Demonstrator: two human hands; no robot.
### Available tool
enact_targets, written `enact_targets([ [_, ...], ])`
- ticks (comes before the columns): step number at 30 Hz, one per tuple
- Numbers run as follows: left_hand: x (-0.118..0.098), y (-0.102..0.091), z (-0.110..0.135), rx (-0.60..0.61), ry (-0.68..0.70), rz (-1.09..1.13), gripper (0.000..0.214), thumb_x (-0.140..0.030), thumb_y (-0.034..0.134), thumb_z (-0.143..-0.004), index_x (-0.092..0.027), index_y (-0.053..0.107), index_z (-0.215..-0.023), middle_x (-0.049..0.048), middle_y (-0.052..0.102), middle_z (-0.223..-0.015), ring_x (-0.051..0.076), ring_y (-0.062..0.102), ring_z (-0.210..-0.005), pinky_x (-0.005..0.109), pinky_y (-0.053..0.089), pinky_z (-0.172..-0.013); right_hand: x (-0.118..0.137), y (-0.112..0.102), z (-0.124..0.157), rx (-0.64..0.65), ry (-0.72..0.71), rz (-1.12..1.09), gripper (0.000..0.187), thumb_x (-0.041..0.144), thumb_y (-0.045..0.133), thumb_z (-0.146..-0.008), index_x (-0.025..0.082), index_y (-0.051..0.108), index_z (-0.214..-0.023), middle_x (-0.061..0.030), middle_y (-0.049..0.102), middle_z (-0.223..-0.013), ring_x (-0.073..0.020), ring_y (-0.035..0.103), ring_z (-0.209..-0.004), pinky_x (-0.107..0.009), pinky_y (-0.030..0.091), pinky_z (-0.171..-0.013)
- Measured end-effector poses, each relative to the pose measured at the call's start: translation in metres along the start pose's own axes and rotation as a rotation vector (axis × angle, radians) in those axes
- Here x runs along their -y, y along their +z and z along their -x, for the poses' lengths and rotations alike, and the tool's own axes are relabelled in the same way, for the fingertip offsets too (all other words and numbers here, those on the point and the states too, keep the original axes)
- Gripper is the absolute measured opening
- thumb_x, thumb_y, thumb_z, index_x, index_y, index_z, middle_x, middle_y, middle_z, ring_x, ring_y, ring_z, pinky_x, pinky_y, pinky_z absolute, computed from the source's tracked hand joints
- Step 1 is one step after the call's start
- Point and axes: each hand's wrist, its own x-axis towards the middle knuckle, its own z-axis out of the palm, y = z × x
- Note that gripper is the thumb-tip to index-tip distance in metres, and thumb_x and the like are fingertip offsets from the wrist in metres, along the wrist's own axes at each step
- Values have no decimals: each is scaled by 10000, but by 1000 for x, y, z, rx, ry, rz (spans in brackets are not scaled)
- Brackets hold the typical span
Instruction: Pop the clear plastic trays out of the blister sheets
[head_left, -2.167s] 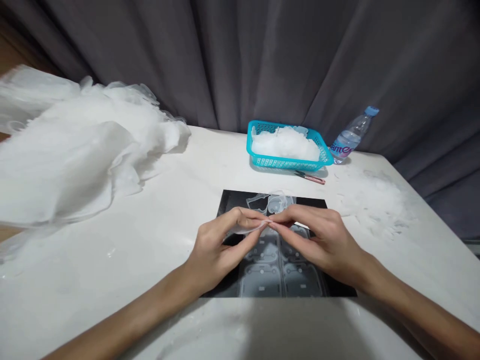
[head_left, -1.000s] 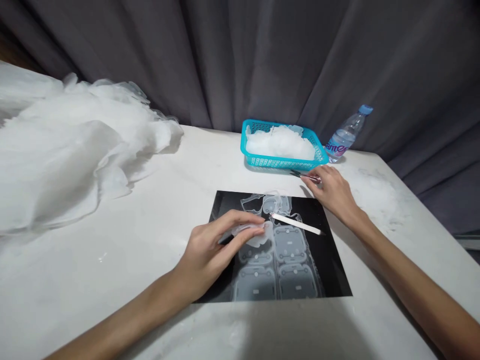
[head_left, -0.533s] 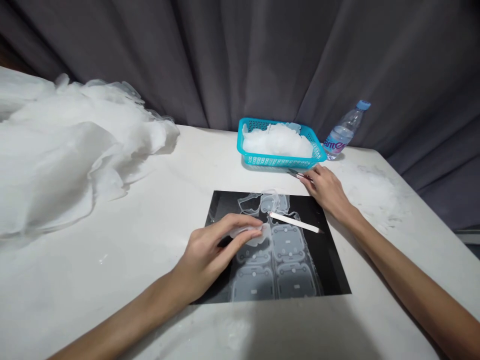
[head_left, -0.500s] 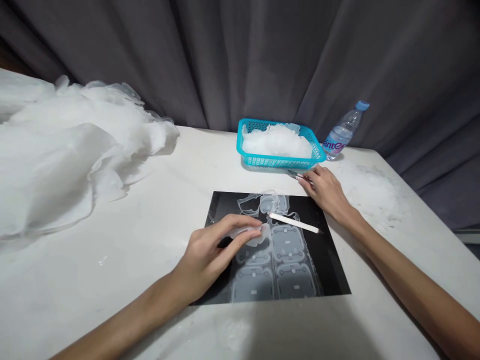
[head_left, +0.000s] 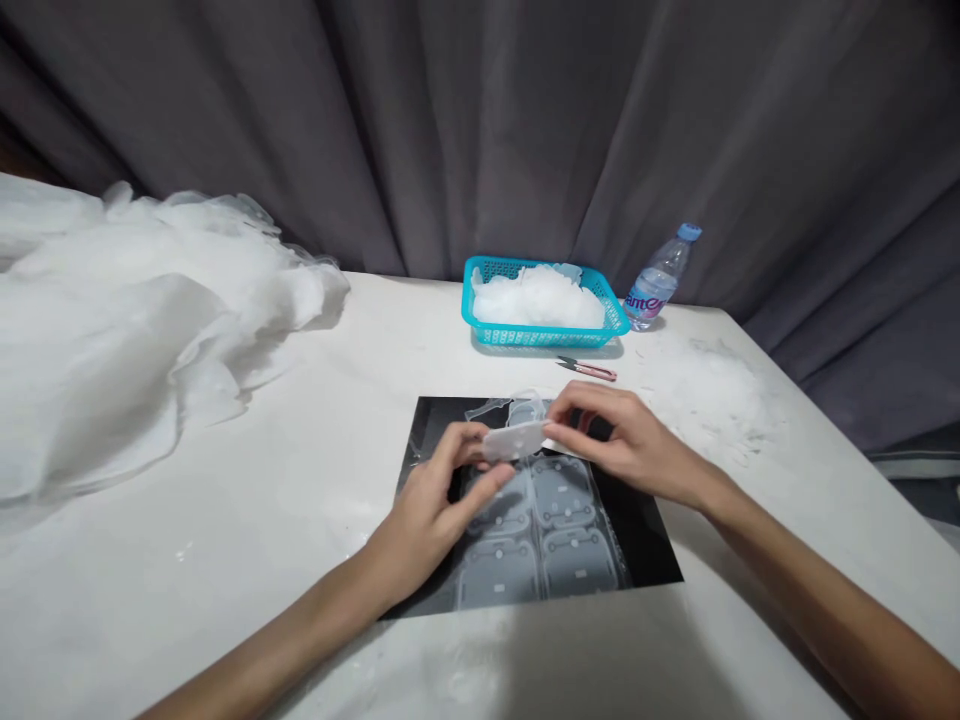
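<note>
Between my two hands is a small translucent white silicone piece (head_left: 514, 441) with rounded ends, raised above a black mat. My left hand (head_left: 439, 500) grips its left end, while the fingertips of my right hand (head_left: 611, 432) pinch its right end. Beneath them, on the black mat (head_left: 641, 545), lies a translucent sheet (head_left: 577, 565) of several rounded rectangular pieces with small holes. Thin trimmed scrap (head_left: 491, 406) lies at the mat's far edge. The white pen-like tool is mostly hidden by my right hand. Thread snips (head_left: 592, 371) with pink handles rest beyond the mat.
A turquoise basket (head_left: 540, 336) holding white translucent pieces stands at the back, a water bottle (head_left: 656, 285) beside it. At left a large heap of white translucent sheets (head_left: 135, 330) covers the table. Scraps (head_left: 720, 395) are piled at right; a grey curtain (head_left: 480, 130) hangs behind.
My right hand has let go of the thread snips near the basket and moved left and nearer, onto the silicone piece. My left hand has turned the piece to show its flat face.
</note>
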Motion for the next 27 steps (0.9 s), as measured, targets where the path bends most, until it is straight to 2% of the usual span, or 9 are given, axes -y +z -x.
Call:
enact_targets([
  [4, 0, 3, 5, 249, 252, -304, 528, -472, 647, -1016, -272, 482, -1475, 112, 606, -1508, 293, 605, -1357, 453, 508, -1117, -28, -45, 26, -338, 152, -15, 228, 450, 658, -995, 224, 644, -974, -20, 689, -881, -177, 680, -783, -302, 570, -706],
  [8, 1, 2, 3, 341, 376, -503, 441, -477, 551, -1067, -256, 549, -1449, 103, 549, -1581, 297, 578, -1393, 487, 445, -1173, -80, -84, 55, -794, 287, -58, 361, 556, 756, -869, 242, 599, -956, -4, 672, -687, -201, 656, -582, -365, 591, -607],
  [11, 3, -3, -2, 327, 384, -564, 448, -469, 535, -1077, -268, 541, -1477, 86, 565, -1572, 280, 612, -1353, 451, 458, -1145, -112, -104, 69, -869, 440, 242, 415, 636, 646, -887, 228, 600, -949, -41, 660, -734, -223, 636, -635, -411, 576, -648],
  [14, 6, -8, -6, 312, 390, -615, 423, -441, 528, -1085, -275, 552, -1474, 68, 577, -1568, 274, 626, -1337, 434, 459, -1124, -118, -106, 74, -918, 461, 524, 415, 575, 694, -871, 208, 634, -1056, -131, 653, -958, -280, 624, -887, -455, 525, -822],
  [16, 9, -9, -8, 304, 408, -644, 405, -434, 521, -1088, -268, 569, -1455, 67, 586, -1561, 271, 630, -1333, 427, 460, -1115, -108, -94, 71, -822, 378, 586, 382, 535, 683, -904, 209, 641, -1100, -134, 637, -1014, -270, 598, -894, -433, 497, -829],
  [18, 12, -8, -9, 281, 435, -674, 399, -434, 516, -1088, -262, 584, -1441, 69, 593, -1556, 271, 638, -1322, 423, 462, -1108, -91, -70, 64, -571, 272, 454, 313, 512, 632, -964, 217, 651, -1067, -87, 645, -976, -218, 572, -764, -385, 490, -748],
  [22, 18, -3, -11, 206, 473, -763, 394, -393, 490, -1094, -233, 595, -1438, 83, 598, -1552, 281, 657, -1295, 431, 444, -1119, -59, -14, 49, -76, 197, 164, 262, 470, 657, -1001, 220, 636, -1078, -60, 654, -1032, -196, 604, -879, -320, 477, -770],
  [24, 20, -2, -11, 174, 482, -795, 390, -363, 478, -1097, -212, 595, -1437, 92, 602, -1547, 285, 662, -1289, 434, 434, -1125, -52, 2, 45, 24, 223, 64, 255, 453, 679, -996, 210, 619, -1041, -32, 649, -970, -173, 597, -843, -291, 464, -748],
  [27, 21, -2, -12, 151, 476, -789, 383, -342, 486, -1091, -208, 599, -1432, 95, 613, -1535, 285, 665, -1293, 438, 439, -1125, -52, 2, 45, 86, 305, -7, 259, 452, 678, -997, 200, 620, -987, 8, 609, -849, -145, 543, -733, -261, 417, -652],
])
